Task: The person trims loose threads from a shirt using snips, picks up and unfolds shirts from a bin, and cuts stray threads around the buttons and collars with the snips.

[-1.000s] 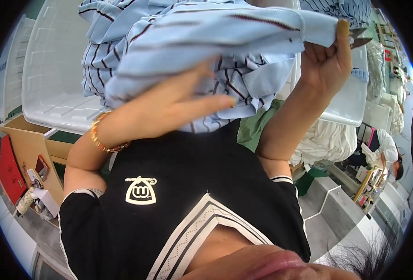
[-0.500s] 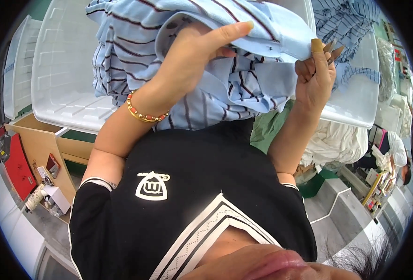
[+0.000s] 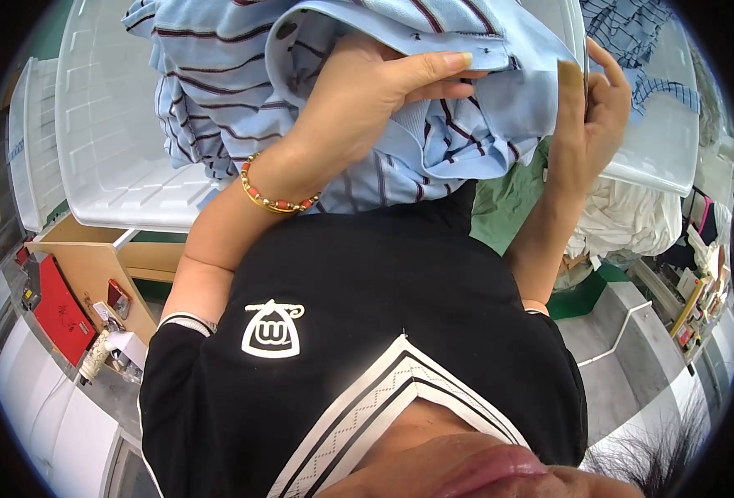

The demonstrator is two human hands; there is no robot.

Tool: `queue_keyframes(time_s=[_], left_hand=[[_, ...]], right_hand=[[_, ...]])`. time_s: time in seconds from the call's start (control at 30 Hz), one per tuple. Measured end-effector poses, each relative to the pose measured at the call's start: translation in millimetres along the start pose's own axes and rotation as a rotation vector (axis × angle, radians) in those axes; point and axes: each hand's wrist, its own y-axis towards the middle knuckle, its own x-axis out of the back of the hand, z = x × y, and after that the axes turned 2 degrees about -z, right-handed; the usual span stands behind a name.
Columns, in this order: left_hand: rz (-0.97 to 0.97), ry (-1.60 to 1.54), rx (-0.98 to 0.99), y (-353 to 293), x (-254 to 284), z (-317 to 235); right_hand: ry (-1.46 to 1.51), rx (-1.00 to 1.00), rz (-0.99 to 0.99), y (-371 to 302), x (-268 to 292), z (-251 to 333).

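A light blue polo shirt [image 3: 367, 178] with dark stripes lies bunched in front of me, its plain placket showing small dark marks and loose thread ends. My left hand [image 3: 400, 83], with a bead bracelet at the wrist, reaches inside the collar and pinches the placket between thumb and fingers. At the placket's right end is my right hand [image 3: 595, 112], its fingers curled and a tan tape wrap on the thumb. A pair of small metal thread snips [image 3: 586, 60] is in that hand, seen edge-on and mostly hidden by the fingers.
Beneath the shirts stands a white plastic bin [image 3: 126, 166]; another white bin [image 3: 661, 158] on the right holds more striped garments [image 3: 628, 29]. White cloth [image 3: 632, 220] is heaped below it. A wooden table [image 3: 85, 249] with a red board [image 3: 64, 311] stands at left.
My left hand has shifted right along the placket. The right hand has turned and moved right, so the snips' blades, spread in view before, now barely show.
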Motion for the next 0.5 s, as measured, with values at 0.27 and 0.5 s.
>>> queue_keyframes(time_s=[0.27,0.5], left_hand=[[-0.097,-0.013,-0.132,-4.2,-3.1,6.5],[-0.07,-0.051,-0.098,-5.5,-3.2,7.5]], right_hand=[[-0.064,0.249,0.127,-34.2,-6.6,22.5],[-0.159,0.282,0.085,-39.9,-20.7,16.8]])
